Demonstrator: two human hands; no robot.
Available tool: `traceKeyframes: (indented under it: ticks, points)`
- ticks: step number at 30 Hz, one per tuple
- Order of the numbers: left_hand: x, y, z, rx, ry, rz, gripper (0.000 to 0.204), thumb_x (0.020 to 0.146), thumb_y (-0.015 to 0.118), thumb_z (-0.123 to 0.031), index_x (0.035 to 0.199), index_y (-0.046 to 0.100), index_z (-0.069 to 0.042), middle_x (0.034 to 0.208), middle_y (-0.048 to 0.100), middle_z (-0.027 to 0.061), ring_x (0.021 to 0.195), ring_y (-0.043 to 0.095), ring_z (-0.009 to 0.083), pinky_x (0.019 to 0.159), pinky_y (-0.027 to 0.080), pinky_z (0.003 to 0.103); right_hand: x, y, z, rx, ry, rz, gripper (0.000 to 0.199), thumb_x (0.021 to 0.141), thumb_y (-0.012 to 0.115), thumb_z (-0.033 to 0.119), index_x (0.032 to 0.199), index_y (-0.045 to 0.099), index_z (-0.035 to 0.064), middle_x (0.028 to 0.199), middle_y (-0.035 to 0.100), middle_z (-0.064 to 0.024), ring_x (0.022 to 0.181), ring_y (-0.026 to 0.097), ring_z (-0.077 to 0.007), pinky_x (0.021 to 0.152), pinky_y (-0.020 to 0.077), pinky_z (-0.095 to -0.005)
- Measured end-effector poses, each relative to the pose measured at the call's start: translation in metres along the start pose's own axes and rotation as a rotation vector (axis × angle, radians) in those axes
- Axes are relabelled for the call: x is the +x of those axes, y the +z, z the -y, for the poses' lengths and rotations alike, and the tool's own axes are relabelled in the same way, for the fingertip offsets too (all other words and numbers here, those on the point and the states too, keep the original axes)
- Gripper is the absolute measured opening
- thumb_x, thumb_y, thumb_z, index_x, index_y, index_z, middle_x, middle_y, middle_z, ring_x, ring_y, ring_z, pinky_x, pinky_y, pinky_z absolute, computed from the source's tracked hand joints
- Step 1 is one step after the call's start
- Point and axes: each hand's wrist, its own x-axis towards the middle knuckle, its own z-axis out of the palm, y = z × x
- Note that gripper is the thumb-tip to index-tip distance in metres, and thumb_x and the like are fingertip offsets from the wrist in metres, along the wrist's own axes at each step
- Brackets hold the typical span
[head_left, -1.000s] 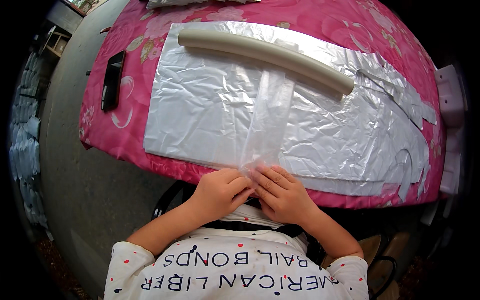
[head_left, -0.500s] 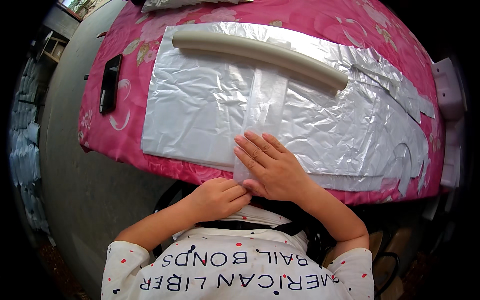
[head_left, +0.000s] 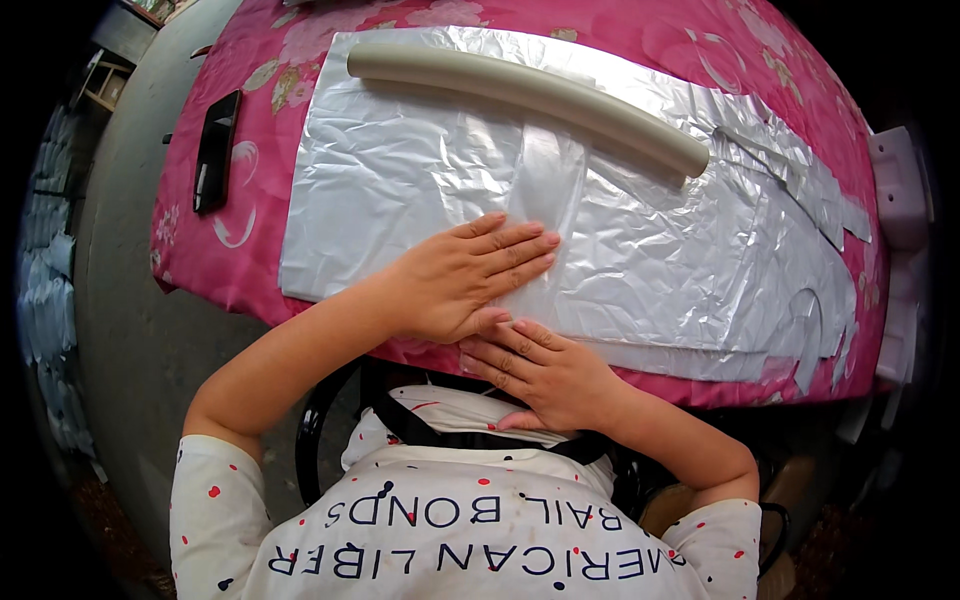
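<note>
A large silver foil sheet (head_left: 400,190) is spread over a table with a pink flowered cloth (head_left: 260,110). A narrow clear plastic strip (head_left: 548,190) lies on the foil, running from the near edge toward a long cream tube (head_left: 530,92) at the far side. My left hand (head_left: 465,278) rests flat on the near part of the strip, palm down, fingers straight and slightly spread. My right hand (head_left: 545,372) lies at the table's near edge just below it, fingers stretched to the left, at the strip's near end. Neither hand grips anything.
A black phone (head_left: 215,152) lies on the cloth at the left. Cut foil scraps (head_left: 800,180) trail along the right side, near a white plastic object (head_left: 900,185) at the table's right edge. Grey floor (head_left: 130,290) runs along the left.
Both hands were together at the strip's near end. My right hand then pressed flat on the strip; now it has drawn back to the edge and my left hand lies flat there instead.
</note>
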Motion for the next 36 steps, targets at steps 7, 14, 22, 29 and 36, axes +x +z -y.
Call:
traceKeyframes:
  ticks: [7, 14, 22, 29, 36]
  points:
    - [-0.018, -0.004, -0.017, -0.027, 0.080, 0.093, 0.076, 0.089, 0.033, -0.055, 0.141, 0.027, 0.001, 0.149, 0.023, 0.0154, 0.140, 0.018, 0.0254, 0.113, 0.010, 0.041, -0.017, -0.002, 0.006, 0.450, -0.103, -0.086, 0.045, 0.090, 0.048, 0.036, 0.122, 0.054, 0.0040, 0.130, 0.051, -0.0103, 0.122, 0.046, -0.0221, 0.106, 0.0321, -0.0382]
    - [-0.054, 0.004, -0.030, -0.079, -0.260, -0.249, 0.081, 0.087, 0.040, -0.055, 0.139, 0.027, 0.006, 0.147, 0.023, 0.0220, 0.138, 0.019, 0.0332, 0.112, 0.012, 0.045, -0.017, -0.030, -0.024, 0.391, 0.259, -0.518, 0.049, 0.072, 0.063, 0.004, 0.120, 0.054, 0.0048, 0.127, 0.052, -0.0129, 0.115, 0.052, -0.0306, 0.094, 0.0437, -0.0402]
    - [-0.037, 0.022, -0.049, 0.066, -0.215, -0.087, 0.082, 0.085, 0.041, -0.057, 0.138, 0.030, 0.005, 0.146, 0.026, 0.0196, 0.138, 0.021, 0.0308, 0.112, 0.009, 0.045, 0.002, -0.028, -0.044, 0.125, 0.327, -0.444, 0.052, 0.071, 0.065, 0.005, 0.122, 0.054, 0.0065, 0.132, 0.048, -0.0118, 0.120, 0.048, -0.0289, 0.099, 0.0396, -0.0395]
    - [-0.040, 0.023, -0.056, -0.091, -0.228, -0.130, 0.085, 0.082, 0.048, -0.058, 0.136, 0.032, 0.005, 0.146, 0.026, 0.0210, 0.138, 0.022, 0.0311, 0.112, 0.010, 0.045, -0.007, -0.020, -0.037, -0.069, 0.064, -0.495, 0.022, 0.075, 0.059, 0.012, 0.096, 0.064, 0.0078, 0.110, 0.061, -0.0057, 0.105, 0.056, -0.0204, 0.095, 0.0426, -0.0369]
    - [-0.045, 0.031, -0.064, -0.063, -0.216, -0.203, 0.078, 0.079, 0.061, -0.048, 0.131, 0.040, 0.007, 0.140, 0.036, 0.0232, 0.133, 0.033, 0.0337, 0.110, 0.019, 0.046, -0.010, -0.012, -0.020, -0.043, 0.011, -0.451, 0.021, 0.073, 0.059, 0.013, 0.092, 0.064, 0.0053, 0.102, 0.062, -0.0057, 0.099, 0.058, -0.0195, 0.092, 0.0445, -0.0360]
